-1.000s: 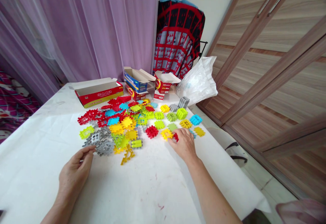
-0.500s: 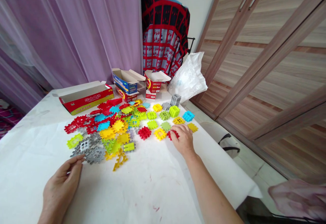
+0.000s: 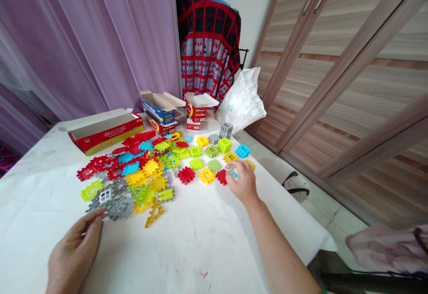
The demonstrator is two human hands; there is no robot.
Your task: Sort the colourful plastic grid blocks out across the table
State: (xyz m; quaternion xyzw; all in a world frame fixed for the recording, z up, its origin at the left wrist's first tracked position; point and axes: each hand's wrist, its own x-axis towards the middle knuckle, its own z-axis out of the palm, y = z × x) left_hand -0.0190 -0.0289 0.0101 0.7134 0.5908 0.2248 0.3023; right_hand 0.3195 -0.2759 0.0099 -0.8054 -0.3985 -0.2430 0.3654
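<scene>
My left hand (image 3: 75, 247) rests on the white tabletop, loosely curved with nothing held. Its fingertips lie at the near edge of several grey interlocking plastic tiles (image 3: 122, 207). To the right, my right hand (image 3: 243, 182) has its thumb and fingers curled around a light blue plastic tile (image 3: 233, 174), which they partly hide. A red tile (image 3: 221, 176) lies just left of those fingers. Beside it are a yellow window tile (image 3: 207, 175) and another red tile (image 3: 186, 175). A mixed heap of red, yellow, green and blue tiles (image 3: 137, 178) spreads between the hands.
Open cardboard boxes stand along the back: a long red one (image 3: 107, 135), a blue one (image 3: 158, 109) and a small red one (image 3: 198, 112). A white plastic bag (image 3: 242, 100) leans behind a grey tile stack (image 3: 226, 130). Wooden cabinets (image 3: 334, 84) are on the right.
My right hand has shifted slightly right, off the red tile, and the light blue tile now shows between its fingers. The left hand stays by the grey tiles. The view has turned a little right.
</scene>
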